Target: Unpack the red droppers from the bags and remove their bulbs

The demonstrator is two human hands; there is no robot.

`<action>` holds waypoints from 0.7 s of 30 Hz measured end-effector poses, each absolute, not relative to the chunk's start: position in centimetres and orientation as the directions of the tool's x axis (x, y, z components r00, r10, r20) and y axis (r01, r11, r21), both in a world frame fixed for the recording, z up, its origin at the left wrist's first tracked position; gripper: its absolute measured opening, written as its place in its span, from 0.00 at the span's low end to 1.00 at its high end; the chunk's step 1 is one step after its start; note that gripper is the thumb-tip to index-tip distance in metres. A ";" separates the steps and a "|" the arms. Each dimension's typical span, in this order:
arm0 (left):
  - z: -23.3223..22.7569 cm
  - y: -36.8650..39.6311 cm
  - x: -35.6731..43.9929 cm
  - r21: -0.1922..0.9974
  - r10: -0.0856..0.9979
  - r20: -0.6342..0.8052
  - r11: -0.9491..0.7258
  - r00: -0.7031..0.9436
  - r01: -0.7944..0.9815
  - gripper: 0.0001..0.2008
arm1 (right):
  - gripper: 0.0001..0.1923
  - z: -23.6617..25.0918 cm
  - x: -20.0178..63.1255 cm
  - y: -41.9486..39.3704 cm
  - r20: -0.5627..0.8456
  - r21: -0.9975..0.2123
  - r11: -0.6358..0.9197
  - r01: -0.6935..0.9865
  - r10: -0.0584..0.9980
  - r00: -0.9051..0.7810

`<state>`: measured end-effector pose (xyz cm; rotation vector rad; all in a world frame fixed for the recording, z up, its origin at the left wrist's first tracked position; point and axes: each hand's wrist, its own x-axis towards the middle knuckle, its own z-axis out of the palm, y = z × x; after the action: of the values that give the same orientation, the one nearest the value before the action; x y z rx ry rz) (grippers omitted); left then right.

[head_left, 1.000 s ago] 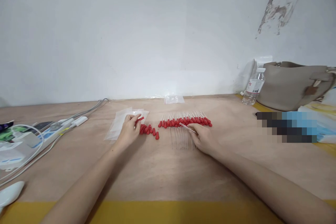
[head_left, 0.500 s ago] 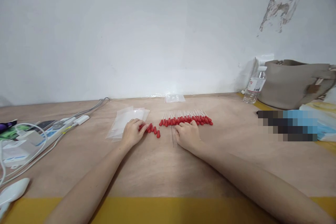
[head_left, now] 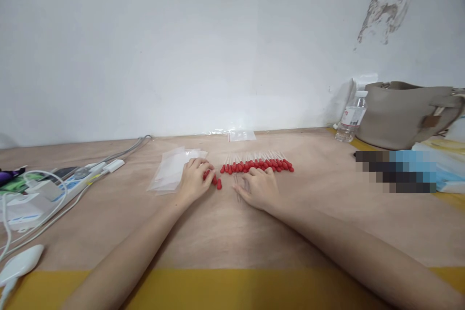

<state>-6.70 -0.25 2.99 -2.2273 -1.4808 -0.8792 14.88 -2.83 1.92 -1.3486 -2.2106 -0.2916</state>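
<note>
The loose red rubber bulbs (head_left: 214, 180) lie in a small cluster on the wooden tabletop (head_left: 225, 232), just left of centre; the left hand (head_left: 195, 180) rests over them palm down, fingers curled onto the cluster, though whether any bulb is actually pinched cannot be told from this view. Beside them, to the right, the clear glass pipette tubes (head_left: 238, 189) lie on the board; only a few show past the right hand (head_left: 258, 188), which lies flat on them with fingers spread and nothing visibly gripped. Just beyond both hands runs a row of assembled droppers (head_left: 257, 165), red bulbs in line, glass tips pointing toward the wall.

Risks, as judged: the tubes are thin, clear and round; pressure from the flat right hand could crack one, or a sideways slip could roll them into the finished row and scatter it. The bulbs sit unconfined and could be knocked about by the left hand; one lost among the stack of small clear zip bags (head_left: 170, 174), touching that hand's far side, would be hard to spot.

Further out: another clear bag (head_left: 241, 135) by the wall; a power strip with cables (head_left: 72, 181) at left; a water bottle (head_left: 351, 118) and grey handbag (head_left: 407, 114) at right, well apart.
</note>
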 end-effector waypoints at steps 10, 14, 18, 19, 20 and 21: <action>3.1 3.7 -2.1 0.189 0.850 0.449 -0.391 0.275 0.901 0.13 | 0.13 0.1 20.6 -2.5 0.634 -0.168 0.459 0.872 0.728 -0.261; 2.8 4.5 -1.4 0.273 0.878 0.414 -0.373 0.242 0.886 0.11 | 0.11 -0.5 20.7 -2.6 0.660 -0.206 0.476 0.855 0.713 -0.238; 2.4 4.6 -1.7 0.342 0.887 0.441 -0.305 0.135 0.888 0.11 | 0.10 -0.6 20.7 -2.6 0.672 -0.218 0.497 0.840 0.701 -0.240; 2.4 4.3 -2.0 0.359 0.886 0.452 -0.289 0.105 0.887 0.12 | 0.10 -0.7 20.7 -2.5 0.667 -0.227 0.498 0.837 0.706 -0.239; 2.4 3.9 -2.3 0.372 0.883 0.463 -0.274 0.079 0.887 0.12 | 0.10 -0.7 20.8 -2.4 0.664 -0.242 0.499 0.832 0.710 -0.233; 2.4 3.3 -2.6 0.384 0.877 0.477 -0.272 0.063 0.882 0.12 | 0.10 -0.8 20.9 -2.3 0.666 -0.258 0.506 0.823 0.710 -0.229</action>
<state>-2.58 3.33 2.45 -2.2842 -1.8896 -1.0133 20.88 -2.31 -0.77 -1.2544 -1.9924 -0.1892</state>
